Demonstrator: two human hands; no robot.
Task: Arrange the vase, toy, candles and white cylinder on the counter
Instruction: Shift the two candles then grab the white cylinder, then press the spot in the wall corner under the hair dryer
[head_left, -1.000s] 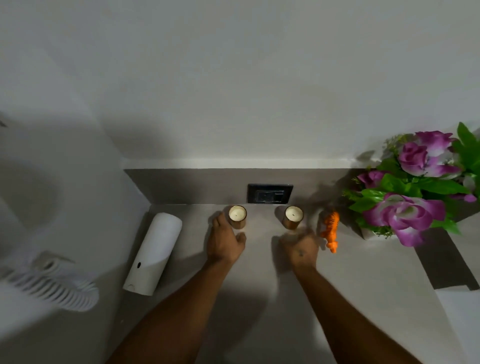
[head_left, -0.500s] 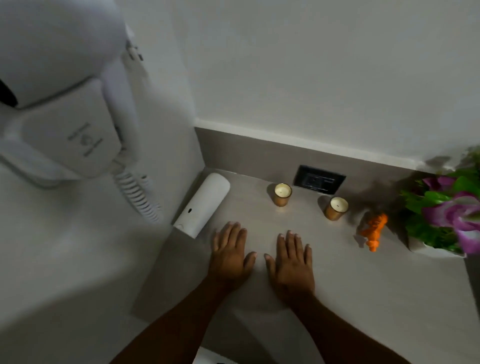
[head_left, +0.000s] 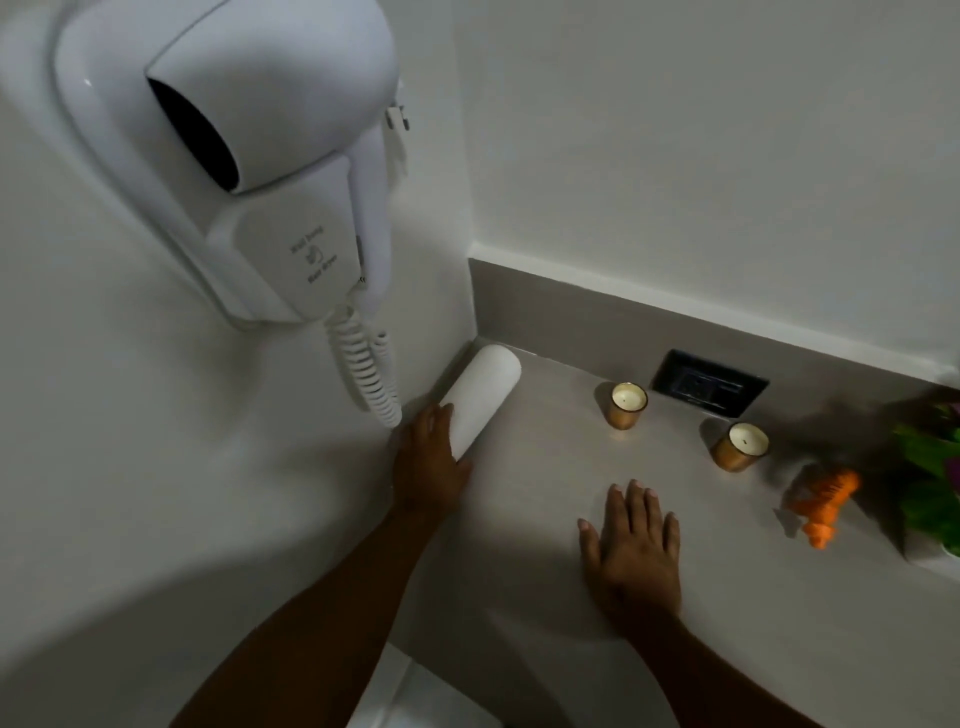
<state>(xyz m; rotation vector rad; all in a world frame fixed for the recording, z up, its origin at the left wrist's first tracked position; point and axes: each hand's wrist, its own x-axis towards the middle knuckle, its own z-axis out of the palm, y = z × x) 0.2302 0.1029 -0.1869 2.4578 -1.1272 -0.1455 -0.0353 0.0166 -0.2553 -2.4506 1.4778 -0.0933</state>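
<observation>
At counter corner: left hand (head_left: 431, 467) grips white cylinder (head_left: 483, 397).

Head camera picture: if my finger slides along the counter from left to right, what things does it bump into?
White cylinder with the left hand on it → first candle → second candle → orange toy → flower vase at the right edge.

White cylinder (head_left: 484, 400) — lying in corner.
</observation>
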